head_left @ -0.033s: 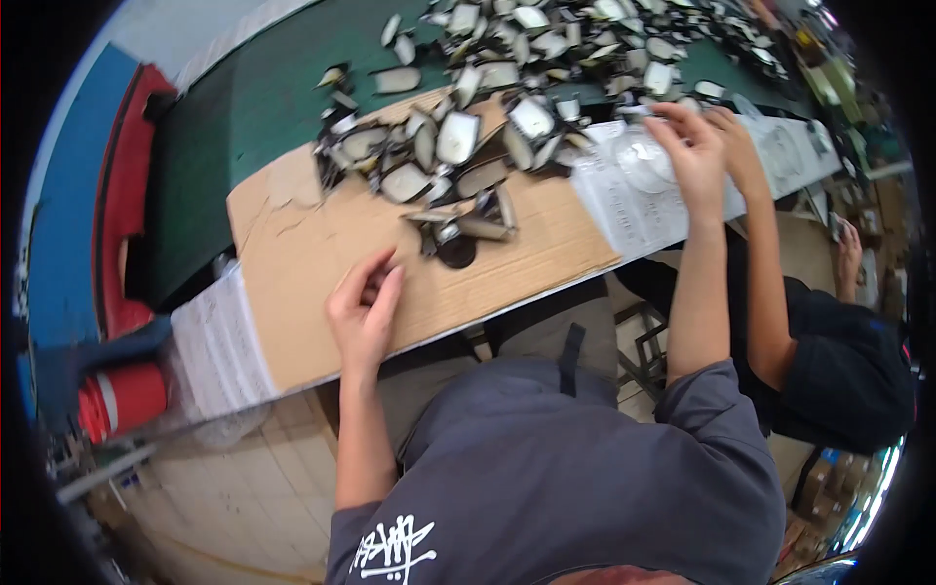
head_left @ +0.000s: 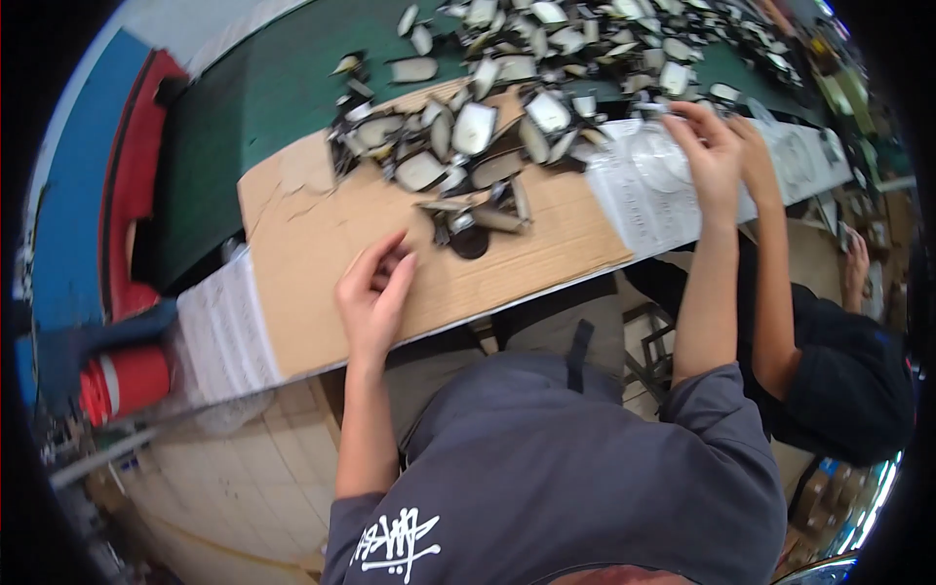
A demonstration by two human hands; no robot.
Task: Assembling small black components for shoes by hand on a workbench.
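Note:
My left hand [head_left: 376, 295] hovers over the near part of a brown cardboard sheet [head_left: 317, 253], its fingers loosely curled, the thumb apart and nothing visible between them. Just beyond it lies a small cluster of dark-framed parts with pale curved faces [head_left: 492, 216], beside a round dark spot [head_left: 470, 242]. At the right my right hand [head_left: 715, 156] is above a clear round plastic dish [head_left: 660, 164], thumb and forefinger pinched together. Something small and pale shows at the fingertips, too small to name. A heap of similar pale-faced parts [head_left: 475, 129] covers the cardboard's far edge.
More such parts pile up on the green table surface [head_left: 292, 83]. A co-worker's arm [head_left: 770, 244] reaches in close beside my right hand. Another clear dish [head_left: 792, 161] stands further right. A red cylindrical container [head_left: 132, 382] and a red edge piece [head_left: 132, 224] are at the left.
The whole view has shifted slightly, so the table sits a little further right in it. Both hands keep nearly the same pose and places.

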